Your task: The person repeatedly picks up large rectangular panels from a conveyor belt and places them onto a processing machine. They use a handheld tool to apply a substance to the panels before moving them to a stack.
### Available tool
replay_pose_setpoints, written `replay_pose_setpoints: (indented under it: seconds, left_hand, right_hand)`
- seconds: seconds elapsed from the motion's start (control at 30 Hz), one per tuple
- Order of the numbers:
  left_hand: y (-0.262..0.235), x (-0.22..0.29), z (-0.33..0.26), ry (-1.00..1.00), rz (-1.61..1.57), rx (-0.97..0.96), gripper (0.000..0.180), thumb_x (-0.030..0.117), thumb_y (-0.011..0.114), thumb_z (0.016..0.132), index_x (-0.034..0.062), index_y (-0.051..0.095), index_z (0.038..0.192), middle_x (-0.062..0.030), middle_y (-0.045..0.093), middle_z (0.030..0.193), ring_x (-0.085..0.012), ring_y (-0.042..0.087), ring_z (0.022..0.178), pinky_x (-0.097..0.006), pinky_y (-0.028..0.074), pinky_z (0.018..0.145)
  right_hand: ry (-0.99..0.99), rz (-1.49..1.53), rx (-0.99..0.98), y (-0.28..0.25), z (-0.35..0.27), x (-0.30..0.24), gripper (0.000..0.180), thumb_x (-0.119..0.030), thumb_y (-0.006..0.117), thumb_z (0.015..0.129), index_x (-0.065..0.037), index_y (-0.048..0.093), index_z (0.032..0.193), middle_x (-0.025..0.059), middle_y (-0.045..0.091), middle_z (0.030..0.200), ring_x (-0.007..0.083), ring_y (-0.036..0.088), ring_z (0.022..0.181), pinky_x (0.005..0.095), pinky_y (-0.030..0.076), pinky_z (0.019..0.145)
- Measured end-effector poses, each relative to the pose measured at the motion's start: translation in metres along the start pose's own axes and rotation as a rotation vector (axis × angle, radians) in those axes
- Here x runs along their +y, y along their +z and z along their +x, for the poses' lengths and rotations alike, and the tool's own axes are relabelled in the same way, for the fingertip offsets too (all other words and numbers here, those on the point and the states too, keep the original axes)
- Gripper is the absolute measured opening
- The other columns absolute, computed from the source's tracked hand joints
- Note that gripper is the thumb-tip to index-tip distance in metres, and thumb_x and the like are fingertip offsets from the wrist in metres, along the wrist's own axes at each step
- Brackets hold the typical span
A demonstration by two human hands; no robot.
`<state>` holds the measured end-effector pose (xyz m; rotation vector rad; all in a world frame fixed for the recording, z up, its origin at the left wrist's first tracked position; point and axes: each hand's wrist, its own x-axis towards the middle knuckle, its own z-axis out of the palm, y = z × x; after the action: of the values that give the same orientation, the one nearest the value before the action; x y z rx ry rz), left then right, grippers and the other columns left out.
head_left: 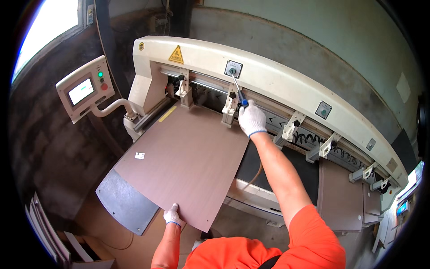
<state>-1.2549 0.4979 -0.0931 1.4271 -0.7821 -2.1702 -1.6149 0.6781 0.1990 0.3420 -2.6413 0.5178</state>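
My right hand [252,119], in a white knit glove, is closed around the blue handle of a screwdriver [242,97]. Its metal shaft points up and away, and the tip meets a green push button [232,71] on the machine's front beam, as far as I can tell. A large brownish-pink panel [188,152] lies on the machine bed, its far edge under the clamps. My left hand [173,214], also gloved, grips that panel's near edge, thumb on top and fingers hidden beneath. A small white label [139,155] is stuck on the panel.
The long cream machine [286,80] spans the view, with several clamps [291,127] under its beam. A control screen [81,91] stands on an arm at the left. A grey support plate [123,199] shows under the panel. More panels [339,197] lie at the right.
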Motion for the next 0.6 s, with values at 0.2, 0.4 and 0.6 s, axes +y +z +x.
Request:
replay_pose_setpoints:
  seconds: [0.2, 0.4, 0.6]
  left_hand:
    - [-0.014, -0.007, 0.027, 0.024, 0.002, 0.001, 0.038, 0.000, 0.069, 0.092, -0.0063, 0.061, 0.128, -0.0128, 0.069, 0.122, -0.0279, 0.068, 0.103, -0.050, 0.057, 0.095]
    - [-0.044, -0.061, 0.105, 0.108, 0.106, -0.021, 0.036, 0.009, 0.076, 0.090, -0.0091, 0.067, 0.120, -0.0138, 0.072, 0.115, -0.0252, 0.068, 0.101, -0.042, 0.056, 0.092]
    - [-0.089, -0.058, 0.174, -0.241, -0.007, -0.454, 0.053, 0.037, 0.052, 0.102, 0.0056, 0.055, 0.145, -0.0116, 0.058, 0.149, -0.0342, 0.054, 0.136, -0.057, 0.039, 0.117]
  right_hand:
    - [0.003, -0.099, -0.060, -0.009, 0.035, -0.015, 0.030, -0.024, 0.053, 0.098, 0.001, 0.063, 0.109, 0.0273, 0.075, 0.094, 0.0439, 0.074, 0.095, 0.0538, 0.059, 0.085]
    - [-0.099, -0.089, -0.176, -0.009, -0.049, 0.044, 0.036, -0.033, 0.056, 0.096, 0.000, 0.064, 0.108, 0.0272, 0.074, 0.093, 0.0435, 0.074, 0.088, 0.0553, 0.058, 0.081]
    - [0.097, 0.170, -1.083, 0.003, -0.233, 0.157, 0.046, -0.050, 0.060, 0.090, -0.006, 0.075, 0.085, 0.0172, 0.072, 0.077, 0.0332, 0.065, 0.066, 0.0460, 0.054, 0.067]
